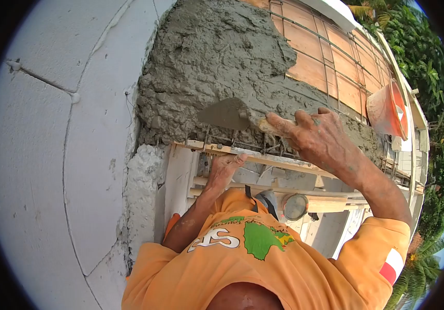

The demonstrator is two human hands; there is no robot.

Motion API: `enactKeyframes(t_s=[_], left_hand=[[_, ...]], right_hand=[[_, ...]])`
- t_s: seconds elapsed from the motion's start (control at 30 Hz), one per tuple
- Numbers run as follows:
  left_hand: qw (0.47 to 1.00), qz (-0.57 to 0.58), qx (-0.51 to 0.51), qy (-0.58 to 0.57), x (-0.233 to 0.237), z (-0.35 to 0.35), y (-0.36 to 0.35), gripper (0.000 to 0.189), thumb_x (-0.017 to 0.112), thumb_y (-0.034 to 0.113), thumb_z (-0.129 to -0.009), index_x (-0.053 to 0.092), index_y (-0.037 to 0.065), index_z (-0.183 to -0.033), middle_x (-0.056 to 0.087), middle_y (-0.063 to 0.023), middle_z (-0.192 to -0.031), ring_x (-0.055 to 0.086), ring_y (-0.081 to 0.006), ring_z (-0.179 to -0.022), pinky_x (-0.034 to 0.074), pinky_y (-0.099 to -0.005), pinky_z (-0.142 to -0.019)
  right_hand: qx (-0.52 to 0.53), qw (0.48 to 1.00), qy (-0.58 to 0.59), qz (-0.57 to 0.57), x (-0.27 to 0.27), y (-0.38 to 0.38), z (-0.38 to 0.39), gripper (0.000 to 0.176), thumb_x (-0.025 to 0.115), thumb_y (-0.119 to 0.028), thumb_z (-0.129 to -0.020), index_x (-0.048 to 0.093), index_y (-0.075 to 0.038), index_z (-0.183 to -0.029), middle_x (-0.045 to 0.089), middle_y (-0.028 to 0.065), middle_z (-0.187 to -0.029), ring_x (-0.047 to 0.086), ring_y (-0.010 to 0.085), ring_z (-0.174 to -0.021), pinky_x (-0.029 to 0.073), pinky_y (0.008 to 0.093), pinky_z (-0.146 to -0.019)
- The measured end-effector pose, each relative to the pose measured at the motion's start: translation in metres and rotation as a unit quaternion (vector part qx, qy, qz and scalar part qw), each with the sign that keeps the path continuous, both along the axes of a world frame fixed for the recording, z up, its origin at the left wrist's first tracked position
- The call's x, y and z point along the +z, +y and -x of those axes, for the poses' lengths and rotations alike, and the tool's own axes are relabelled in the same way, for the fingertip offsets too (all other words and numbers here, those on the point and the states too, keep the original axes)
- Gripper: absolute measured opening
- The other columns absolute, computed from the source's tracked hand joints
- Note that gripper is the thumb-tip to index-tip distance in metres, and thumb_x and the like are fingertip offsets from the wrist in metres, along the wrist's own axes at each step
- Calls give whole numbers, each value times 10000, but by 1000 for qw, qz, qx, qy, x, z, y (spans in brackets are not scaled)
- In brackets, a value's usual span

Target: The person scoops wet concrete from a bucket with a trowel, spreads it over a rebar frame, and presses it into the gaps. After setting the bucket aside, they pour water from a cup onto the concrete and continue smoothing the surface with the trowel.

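Head view: the right hand (312, 137) has its grip clamped on the wooden handle of a trowel (227, 113). The blade points left and lies flat against wet grey mortar (206, 67). The handle is held low and nearly level, probably so that the flat face of the blade presses the mortar and does not cut into it.

The left hand (224, 168) is lower, with its fingers curled tight over the edge of a wooden batten (268, 159) that runs just under the mortar. This grip looks like a support for the body, and perhaps it also steadies the batten. The batten seems to be there as a lower edge that stops the mortar from sliding down.

The mortar is thick and rough, and it covers a steel mesh (330, 62). On the far right the mesh is bare over plywood (304, 64), so the mortar ends there. An orange bucket (385, 111) stands to the right, near the bare mesh and within reach of the trowel arm. On the left the mortar touches a white panel (41, 155).
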State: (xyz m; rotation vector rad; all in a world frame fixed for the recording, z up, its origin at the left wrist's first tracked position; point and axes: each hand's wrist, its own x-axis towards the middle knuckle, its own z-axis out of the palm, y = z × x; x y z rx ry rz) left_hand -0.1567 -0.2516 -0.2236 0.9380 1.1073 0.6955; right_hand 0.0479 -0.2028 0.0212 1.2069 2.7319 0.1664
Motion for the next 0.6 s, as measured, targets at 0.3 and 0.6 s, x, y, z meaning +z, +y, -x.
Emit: enactKeyframes(t_s=[0.3,0.6], left_hand=[[1000,3,-7,16,1,-3,-1,699,702,600,-841,717,-78,-1013,726,-151,-924,675,-195,-854,509,-308,-782],[999,1,30,13,6,-6,-3,650,692,569,-865,716,-63,-1017,727,-151,-956,703,-216,-884,525,-320,-782]], right_hand=[[-10,998,44,-32,-8,-13,3,589,671,-98,-779,573,-181,-1353,642,113,-829,638,228,-582,492,373,-609],[-130,986,25,-101,33,-21,-59,573,688,-120,-793,568,-193,-1348,632,100,-804,610,250,-551,466,389,-504]])
